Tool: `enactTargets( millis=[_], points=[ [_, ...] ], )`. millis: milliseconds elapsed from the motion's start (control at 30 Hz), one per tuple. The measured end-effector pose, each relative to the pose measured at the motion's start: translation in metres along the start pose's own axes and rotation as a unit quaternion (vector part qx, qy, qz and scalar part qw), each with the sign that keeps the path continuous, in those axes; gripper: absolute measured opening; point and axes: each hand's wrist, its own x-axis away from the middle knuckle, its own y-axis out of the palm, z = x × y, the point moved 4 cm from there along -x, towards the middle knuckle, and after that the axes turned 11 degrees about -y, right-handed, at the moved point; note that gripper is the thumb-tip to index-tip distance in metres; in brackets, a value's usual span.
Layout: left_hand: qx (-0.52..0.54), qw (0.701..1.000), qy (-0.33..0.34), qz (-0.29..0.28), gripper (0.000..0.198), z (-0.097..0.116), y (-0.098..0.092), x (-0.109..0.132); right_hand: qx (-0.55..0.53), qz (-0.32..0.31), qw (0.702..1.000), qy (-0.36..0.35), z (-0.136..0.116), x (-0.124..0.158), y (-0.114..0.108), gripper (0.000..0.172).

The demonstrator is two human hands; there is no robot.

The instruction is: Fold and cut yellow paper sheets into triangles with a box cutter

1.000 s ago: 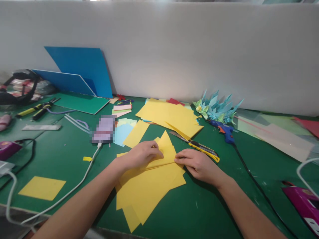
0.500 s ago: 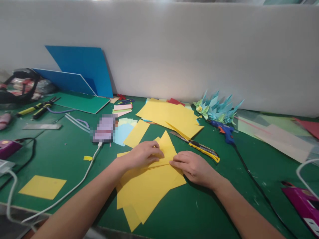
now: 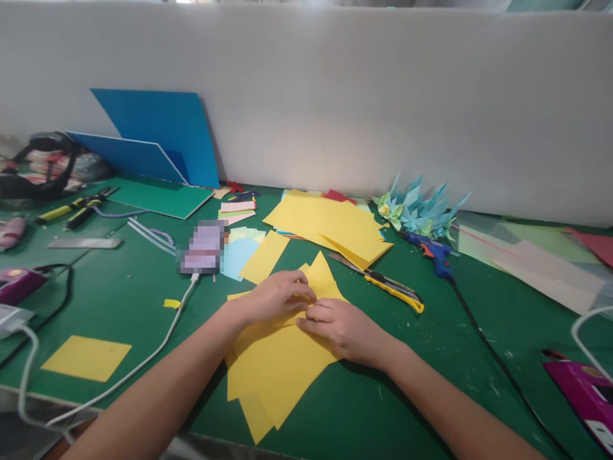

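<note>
Several overlapping sheets of yellow paper (image 3: pixel 282 377) lie in front of me, fanned out with pointed corners. A folded edge runs across the top one, under my fingers. My left hand (image 3: pixel 280 297) rests on the paper from the left, its fingers curled and pressed at the fold. Close beside it, my right hand (image 3: pixel 340 329) has its fingers together on the same fold, nearly touching the left fingertips. The fingertips partly hide the fold. Just beyond my right hand lies a yellow utility knife (image 3: pixel 395 292), its blade under a corner of the farther yellow sheets (image 3: pixel 325 220).
A blue glue gun (image 3: pixel 435 252) and blue-green paper leaves (image 3: pixel 419 207) stand right. At left are a phone (image 3: pixel 204 249) with a white cable (image 3: pixel 163 338), a steel ruler (image 3: pixel 83 243), pliers (image 3: pixel 89 207) and a small yellow sheet (image 3: pixel 89 359). Blue boards (image 3: pixel 167 128) lean behind.
My right hand has slid left along the fold until it is close to my left hand. The left hand stays in place on the paper.
</note>
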Motion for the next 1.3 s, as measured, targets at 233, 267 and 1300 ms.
enactTargets(
  millis=[233,267,1300],
  points=[
    [0.015,1.0,-0.008,-0.007,0.018,-0.001,0.0,0.0,-0.002,-0.007,1.0,-0.026,-0.006,-0.02,0.006,0.028],
    [0.018,1.0,-0.011,-0.01,0.018,-0.001,-0.001,0.0,-0.004,-0.01,1.0,-0.029,-0.008,-0.024,0.008,0.029],
    [0.043,0.999,-0.009,-0.026,0.018,-0.005,0.001,-0.001,0.017,0.004,0.993,0.116,0.005,0.006,-0.006,0.027]
  ],
)
